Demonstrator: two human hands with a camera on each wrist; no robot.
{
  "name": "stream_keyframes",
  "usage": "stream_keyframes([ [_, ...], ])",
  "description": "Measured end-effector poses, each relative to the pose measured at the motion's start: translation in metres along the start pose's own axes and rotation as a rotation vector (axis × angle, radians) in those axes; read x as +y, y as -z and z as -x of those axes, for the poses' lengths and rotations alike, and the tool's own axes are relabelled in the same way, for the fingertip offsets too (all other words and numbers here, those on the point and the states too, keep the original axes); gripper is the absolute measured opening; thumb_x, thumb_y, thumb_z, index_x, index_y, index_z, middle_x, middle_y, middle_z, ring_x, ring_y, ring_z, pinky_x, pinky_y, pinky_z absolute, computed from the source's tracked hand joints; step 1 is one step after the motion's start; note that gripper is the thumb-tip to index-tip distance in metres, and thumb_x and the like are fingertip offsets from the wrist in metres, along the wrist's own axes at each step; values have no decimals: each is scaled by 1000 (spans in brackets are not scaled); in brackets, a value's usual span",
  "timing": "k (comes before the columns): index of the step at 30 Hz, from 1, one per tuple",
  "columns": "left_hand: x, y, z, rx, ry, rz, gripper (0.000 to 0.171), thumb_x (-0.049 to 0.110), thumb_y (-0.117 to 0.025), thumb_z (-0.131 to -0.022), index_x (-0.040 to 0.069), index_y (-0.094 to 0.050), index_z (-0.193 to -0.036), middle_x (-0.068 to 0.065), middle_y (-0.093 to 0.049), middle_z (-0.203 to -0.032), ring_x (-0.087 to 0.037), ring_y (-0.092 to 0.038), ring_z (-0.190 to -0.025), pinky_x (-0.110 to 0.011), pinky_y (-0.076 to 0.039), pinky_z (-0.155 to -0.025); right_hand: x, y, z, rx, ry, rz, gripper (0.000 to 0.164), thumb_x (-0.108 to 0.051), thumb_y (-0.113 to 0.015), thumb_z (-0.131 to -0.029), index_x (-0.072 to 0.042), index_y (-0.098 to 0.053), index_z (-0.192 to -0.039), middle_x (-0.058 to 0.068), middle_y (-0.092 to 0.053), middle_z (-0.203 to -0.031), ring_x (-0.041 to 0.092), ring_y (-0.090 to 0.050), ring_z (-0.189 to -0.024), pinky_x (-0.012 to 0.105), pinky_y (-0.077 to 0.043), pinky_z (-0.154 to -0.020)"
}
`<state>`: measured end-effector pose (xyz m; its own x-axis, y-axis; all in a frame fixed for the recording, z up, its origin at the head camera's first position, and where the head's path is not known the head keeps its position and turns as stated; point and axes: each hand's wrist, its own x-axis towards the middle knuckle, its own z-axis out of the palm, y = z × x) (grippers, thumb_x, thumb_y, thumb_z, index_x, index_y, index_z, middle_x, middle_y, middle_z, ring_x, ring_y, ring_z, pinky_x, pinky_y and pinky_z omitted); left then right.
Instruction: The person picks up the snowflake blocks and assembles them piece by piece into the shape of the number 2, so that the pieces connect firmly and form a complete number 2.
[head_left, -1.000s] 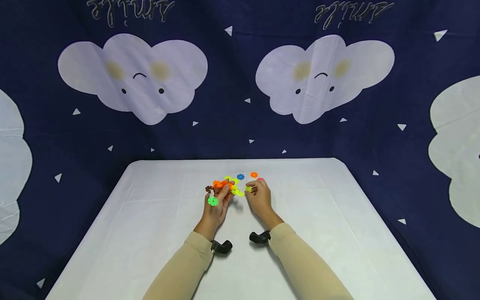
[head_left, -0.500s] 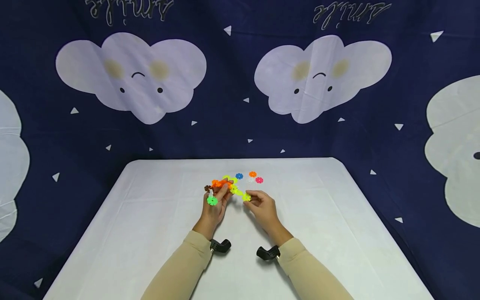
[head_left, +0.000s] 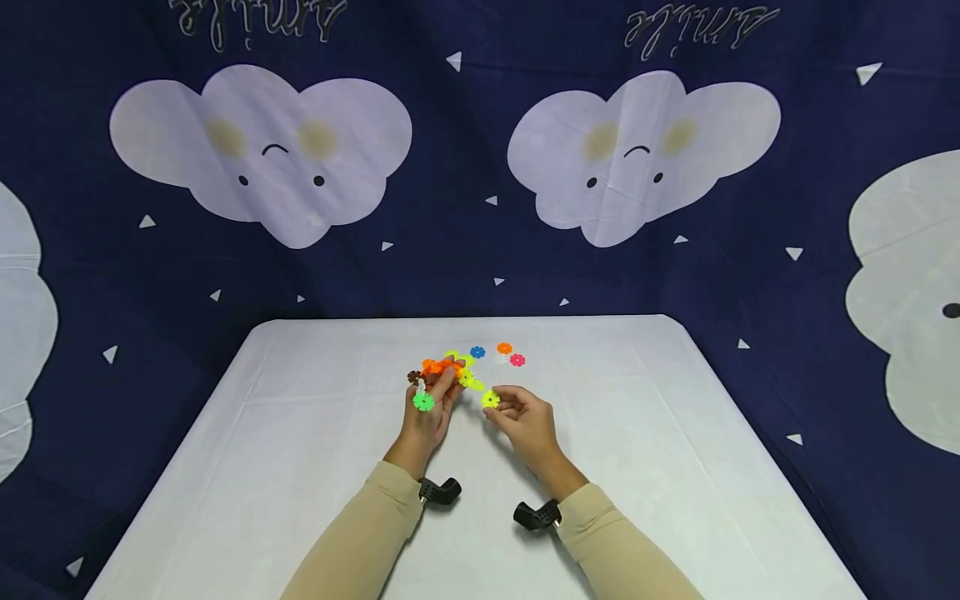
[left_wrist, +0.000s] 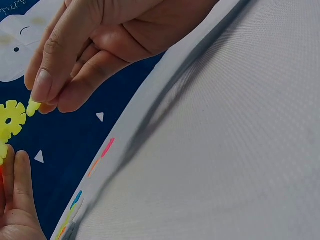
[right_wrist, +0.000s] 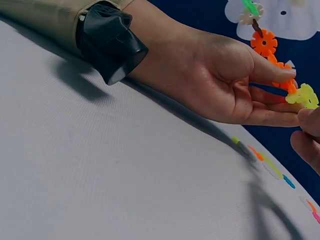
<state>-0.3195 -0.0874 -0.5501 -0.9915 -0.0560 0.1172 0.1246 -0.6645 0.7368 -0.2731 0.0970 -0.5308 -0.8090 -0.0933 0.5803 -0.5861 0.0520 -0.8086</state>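
Observation:
My left hand (head_left: 431,417) grips a chain of joined flower-shaped plastic discs above the table. Its orange discs (head_left: 433,367) sit by the fingers, a green disc (head_left: 423,402) hangs at the near end beside a whitish one, and a brown disc (head_left: 414,377) shows at the left. Yellow discs (left_wrist: 11,117) form the end facing my right hand (head_left: 529,421). That hand pinches a single yellow disc (head_left: 491,399) between thumb and forefinger, close to the chain's yellow end. In the right wrist view, my left thumb and fingers (right_wrist: 272,117) lie around the orange part (right_wrist: 264,43).
Beyond the hands, loose discs lie on the white table (head_left: 637,467): blue (head_left: 477,352), orange (head_left: 505,348), pink (head_left: 517,360) and a whitish one. More yellow discs (head_left: 453,356) show behind the left fingers. A dark blue cloud-print cloth (head_left: 450,167) hangs behind the table.
My right hand has drawn back toward me and slightly right from the loose discs, bringing the yellow disc and uncovering the pink one. The left hand has stayed nearly still.

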Motion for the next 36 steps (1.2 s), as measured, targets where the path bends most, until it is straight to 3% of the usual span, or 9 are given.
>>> stream_keyframes([
  [11, 2, -2, 1, -1, 18, -34, 55, 7, -71, -102, -16, -48, -147, -21, -69, -127, -22, -70, -108, -29, -59, -92, -4, 0, -1, 4, 24, -18, 33, 26, -79, -78, 19, -69, -108, 31, -71, -89, 40, -71, -77, 31, -64, -70],
  [17, 7, -5, 4, -34, 29, -74, 53, 6, -67, -104, -17, -47, -147, -27, -65, -133, -35, -62, -125, -34, -56, -99, -4, 1, 0, -20, 51, -7, 33, 27, -77, -79, 19, -71, -110, 31, -72, -96, 44, -71, -80, 36, -65, -74],
  [21, 14, -10, 9, -47, 36, -123, 52, 6, -64, -105, -17, -46, -148, -29, -62, -137, -38, -58, -130, -36, -54, -103, -3, 1, -1, -17, 109, 34, 34, 27, -79, -77, 19, -72, -110, 31, -72, -98, 45, -72, -80, 35, -64, -75],
  [29, 22, -16, 13, -58, 23, -162, 47, 4, -60, -107, -20, -46, -145, -32, -60, -137, -30, -62, -125, -36, -52, -106, -2, -1, -3, -36, 282, 174, 38, 27, -83, -70, 19, -73, -106, 30, -73, -95, 41, -74, -78, 32, -64, -72],
  [36, 14, -10, 9, -33, 18, -167, 46, 8, -66, -105, -16, -53, -142, -37, -55, -141, -24, -65, -120, -35, -52, -106, 29, 1, 1, -58, 334, 246, 40, 14, -88, -75, 14, -75, -113, 20, -76, -100, 32, -76, -82, 26, -62, -76],
])
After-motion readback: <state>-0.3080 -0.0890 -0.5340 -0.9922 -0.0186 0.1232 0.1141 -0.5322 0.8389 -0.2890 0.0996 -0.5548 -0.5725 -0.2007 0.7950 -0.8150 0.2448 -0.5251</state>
